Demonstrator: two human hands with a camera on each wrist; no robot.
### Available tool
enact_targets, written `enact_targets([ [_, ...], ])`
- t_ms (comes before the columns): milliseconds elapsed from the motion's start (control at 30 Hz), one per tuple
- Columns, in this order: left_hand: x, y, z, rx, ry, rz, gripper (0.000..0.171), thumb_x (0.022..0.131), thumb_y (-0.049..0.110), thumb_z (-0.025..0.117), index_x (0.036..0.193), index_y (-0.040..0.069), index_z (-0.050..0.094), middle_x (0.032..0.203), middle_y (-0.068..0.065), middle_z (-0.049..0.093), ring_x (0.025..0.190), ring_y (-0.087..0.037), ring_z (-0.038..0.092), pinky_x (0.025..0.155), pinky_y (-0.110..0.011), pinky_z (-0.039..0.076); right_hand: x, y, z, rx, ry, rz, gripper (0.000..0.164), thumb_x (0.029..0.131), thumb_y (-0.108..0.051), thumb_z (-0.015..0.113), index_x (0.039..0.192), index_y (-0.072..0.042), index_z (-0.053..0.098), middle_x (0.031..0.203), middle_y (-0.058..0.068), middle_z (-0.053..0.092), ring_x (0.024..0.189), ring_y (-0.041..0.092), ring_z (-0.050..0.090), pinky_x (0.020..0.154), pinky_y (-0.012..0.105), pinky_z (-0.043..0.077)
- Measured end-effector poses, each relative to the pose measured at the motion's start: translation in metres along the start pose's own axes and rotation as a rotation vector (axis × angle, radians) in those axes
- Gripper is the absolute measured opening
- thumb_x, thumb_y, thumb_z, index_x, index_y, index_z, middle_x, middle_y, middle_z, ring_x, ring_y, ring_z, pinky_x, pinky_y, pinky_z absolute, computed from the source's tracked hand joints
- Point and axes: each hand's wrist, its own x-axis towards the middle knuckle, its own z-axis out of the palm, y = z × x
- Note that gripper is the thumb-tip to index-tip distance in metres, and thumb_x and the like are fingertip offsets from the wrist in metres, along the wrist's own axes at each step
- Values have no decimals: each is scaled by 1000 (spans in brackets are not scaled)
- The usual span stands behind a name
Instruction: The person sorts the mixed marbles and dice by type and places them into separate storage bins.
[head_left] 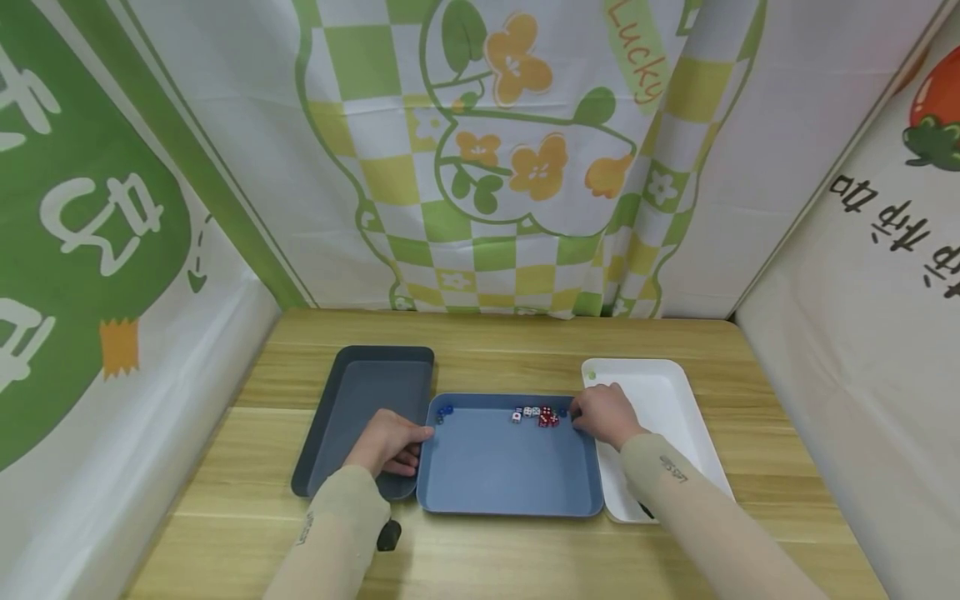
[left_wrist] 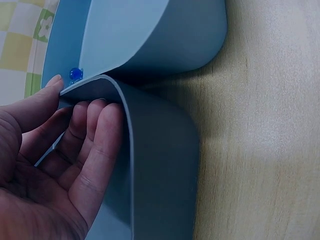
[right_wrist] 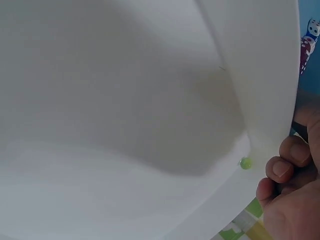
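My left hand point(head_left: 386, 442) pinches the left rim of the blue tray point(head_left: 510, 475), where it meets the dark grey tray point(head_left: 367, 383). In the left wrist view the thumb lies over the rim and the curled fingers are inside the dark tray. My right hand point(head_left: 606, 414) grips the blue tray's right rim near its far corner, beside the white tray point(head_left: 660, 387); its fingertips are partly hidden. Along the blue tray's far side lie several white dice point(head_left: 528, 412), red dice point(head_left: 545, 420) and small blue beads point(head_left: 446, 410).
One green bead point(right_wrist: 245, 163) sits in the white tray's far-left corner. All three trays stand side by side on a wooden table point(head_left: 495, 558). A patterned curtain point(head_left: 525, 258) hangs behind the table, with printed cloth point(head_left: 885, 275) along the sides.
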Motion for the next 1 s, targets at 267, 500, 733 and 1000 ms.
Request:
enact_targets([
  [267,-2,1,0,2,2,2,30,93,23,78,104,-5,72,79,-13,68,60,-22,67,57,-37,62,1,-2,-2,3,-18,-11,7,79,-13,85,84,-14,81,78,-3,75,70,16,61,77,42,41],
  [500,-3,2,0,-4,1,3,30,92,23,78,102,-5,72,78,-13,67,60,-21,66,57,-37,62,1,7,-4,190,-39,1,6,84,-13,82,90,-12,81,87,-1,76,81,16,66,86,44,50],
  [733,-3,2,0,-1,8,5,29,92,22,78,102,-4,72,78,-13,67,60,-21,66,57,-37,62,1,21,-17,454,-38,39,15,91,-17,77,104,-8,80,106,6,76,100,23,66,88,44,55],
  [1000,-3,2,1,3,6,3,30,92,23,78,103,-4,72,78,-13,67,60,-21,66,57,-36,62,-2,49,-24,544,18,101,23,94,-27,75,113,-13,79,118,8,73,95,22,57,78,34,48],
])
